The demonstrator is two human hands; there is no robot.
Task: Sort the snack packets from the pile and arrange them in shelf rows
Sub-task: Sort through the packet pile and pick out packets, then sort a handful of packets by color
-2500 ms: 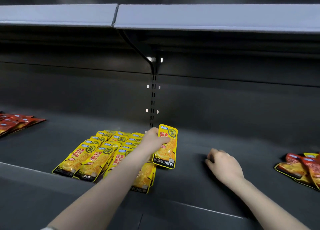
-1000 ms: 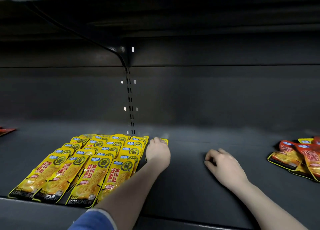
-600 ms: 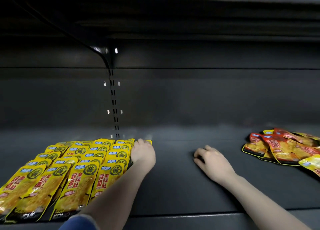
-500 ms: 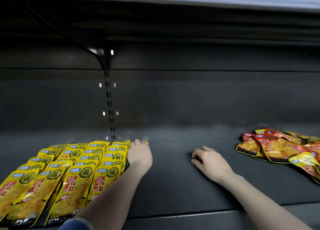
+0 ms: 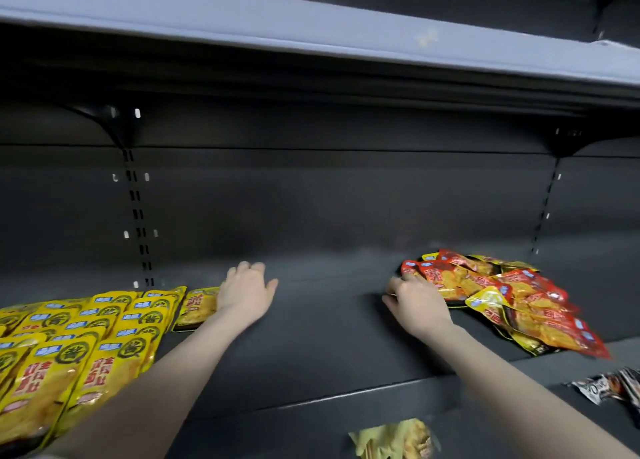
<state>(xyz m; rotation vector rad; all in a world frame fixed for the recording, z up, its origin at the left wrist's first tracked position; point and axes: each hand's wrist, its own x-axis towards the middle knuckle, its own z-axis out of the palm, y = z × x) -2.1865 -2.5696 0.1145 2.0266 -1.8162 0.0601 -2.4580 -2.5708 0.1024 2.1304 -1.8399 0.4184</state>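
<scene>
Yellow rows (image 5: 79, 347) cut by left edge. Right fingertips (image 5: 393, 287) blurred at pile (image 5: 502, 299). Dark packet (image 5: 609, 386) cut by right edge.

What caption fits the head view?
Left hand open beside yellow packet rows; right hand reaches mixed pile.

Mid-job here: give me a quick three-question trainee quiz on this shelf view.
1. True or false: the left hand grips a packet.
2. Which colour are the packets in the neat rows? A red, B yellow, C green.
3. Fill in: the right hand touches the left edge of the mixed ____.

Key: 1 false, its fingers lie spread beside the single yellow packet; 2 B; 3 pile.
</scene>
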